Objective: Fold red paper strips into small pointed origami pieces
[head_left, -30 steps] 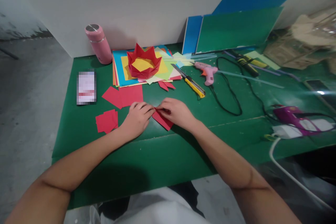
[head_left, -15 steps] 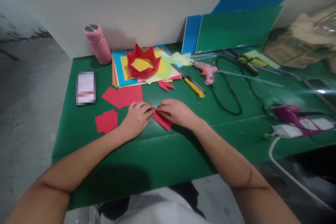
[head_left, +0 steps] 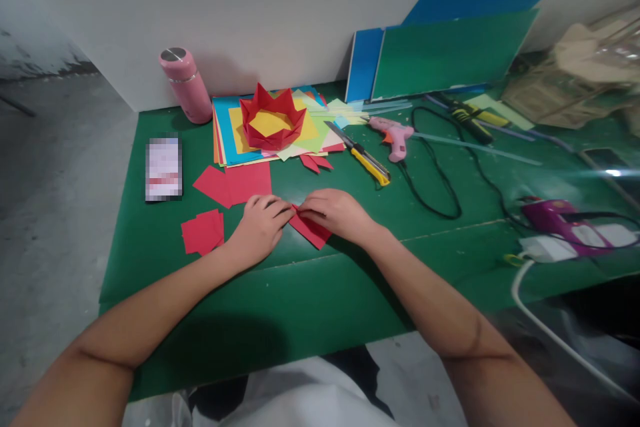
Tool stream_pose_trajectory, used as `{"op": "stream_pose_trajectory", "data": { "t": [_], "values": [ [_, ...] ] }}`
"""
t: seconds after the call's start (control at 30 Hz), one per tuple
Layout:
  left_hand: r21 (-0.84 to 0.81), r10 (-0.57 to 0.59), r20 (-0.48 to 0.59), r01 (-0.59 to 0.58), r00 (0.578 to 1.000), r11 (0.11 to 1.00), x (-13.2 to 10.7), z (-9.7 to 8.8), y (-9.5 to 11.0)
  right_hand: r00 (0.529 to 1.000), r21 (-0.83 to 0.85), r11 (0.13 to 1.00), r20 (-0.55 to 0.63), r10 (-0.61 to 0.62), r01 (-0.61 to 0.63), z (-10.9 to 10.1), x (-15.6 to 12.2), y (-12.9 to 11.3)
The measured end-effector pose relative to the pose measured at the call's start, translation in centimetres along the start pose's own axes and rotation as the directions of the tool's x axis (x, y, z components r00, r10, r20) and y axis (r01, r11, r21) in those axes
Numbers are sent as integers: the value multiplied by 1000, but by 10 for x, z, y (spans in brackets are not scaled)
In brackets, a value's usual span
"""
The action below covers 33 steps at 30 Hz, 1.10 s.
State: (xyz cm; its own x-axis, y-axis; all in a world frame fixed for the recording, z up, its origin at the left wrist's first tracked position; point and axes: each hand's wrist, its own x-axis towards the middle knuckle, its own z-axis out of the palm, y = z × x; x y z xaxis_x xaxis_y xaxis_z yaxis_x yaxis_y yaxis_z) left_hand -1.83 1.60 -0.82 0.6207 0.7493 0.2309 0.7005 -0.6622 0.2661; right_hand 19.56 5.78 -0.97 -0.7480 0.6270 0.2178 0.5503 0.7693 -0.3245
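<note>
Both hands press on a small folded red paper piece [head_left: 311,231] lying on the green table [head_left: 310,300]. My left hand [head_left: 260,225] pinches its left tip with curled fingers. My right hand [head_left: 336,213] lies over its top edge, fingertips meeting the left hand. Most of the paper is hidden under the hands. Red paper squares [head_left: 203,231] lie left of my left hand, and a larger red sheet [head_left: 235,183] lies just behind it.
A red paper crown [head_left: 273,121] sits on a stack of coloured sheets [head_left: 227,137] at the back. Around them are a pink bottle [head_left: 186,85], a phone [head_left: 163,167], a yellow utility knife [head_left: 367,161], a pink glue gun [head_left: 395,135] with black cord, and a purple tool [head_left: 560,221] at right.
Hardly anything differs: the fingers of both hands shift slightly on the red paper piece, which stays in the same spot on the table.
</note>
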Motion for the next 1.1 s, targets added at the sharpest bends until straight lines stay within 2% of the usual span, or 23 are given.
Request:
{"op": "stream_pose_trajectory", "data": {
  "t": [0.17, 0.37, 0.77, 1.1],
  "values": [
    [5, -9, 17, 9, 1000, 1000, 0, 0, 0, 1000, -5, 1000, 2, -6, 6, 0, 0, 1],
    [-2, -12, 26, 12, 1000, 1000, 0, 0, 0, 996, -67, 995, 36, -77, 79, -5, 0, -2],
    [17, 19, 4, -19, 1000, 1000, 0, 0, 0, 995, -105, 991, 62, -81, 87, -6, 2, -3],
    [-6, -9, 19, 9, 1000, 1000, 0, -1, 0, 994, -111, 988, 36, -103, 106, -5, 2, -2]
  ]
}}
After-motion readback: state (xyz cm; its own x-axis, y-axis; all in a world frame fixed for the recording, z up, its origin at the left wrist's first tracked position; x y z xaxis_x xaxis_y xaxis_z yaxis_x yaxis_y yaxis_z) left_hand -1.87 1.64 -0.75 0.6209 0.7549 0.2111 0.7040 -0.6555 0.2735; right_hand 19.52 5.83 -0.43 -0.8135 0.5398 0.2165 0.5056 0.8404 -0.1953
